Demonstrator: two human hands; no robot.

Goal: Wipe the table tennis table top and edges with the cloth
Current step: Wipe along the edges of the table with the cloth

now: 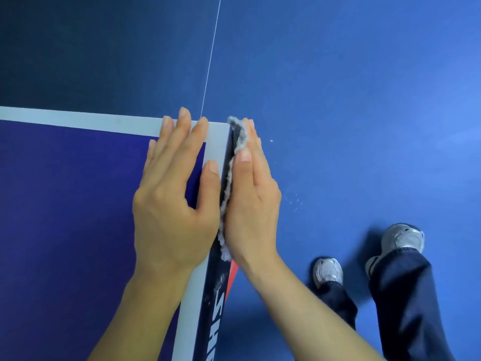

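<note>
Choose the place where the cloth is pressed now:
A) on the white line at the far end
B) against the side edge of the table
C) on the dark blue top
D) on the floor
B: the right hand presses the cloth with straight fingers against the side edge, while the left hand rests flat on the top.

Blue matt floor (pixel 338 74) throughout. Crossed by a thin white line (pixel 210 56) running down from the top edge. Darker navy left of that line, lighter blue right of it. Lit brightest at the far right. Dotted mid-right with small white specks (pixel 295 201).
</note>
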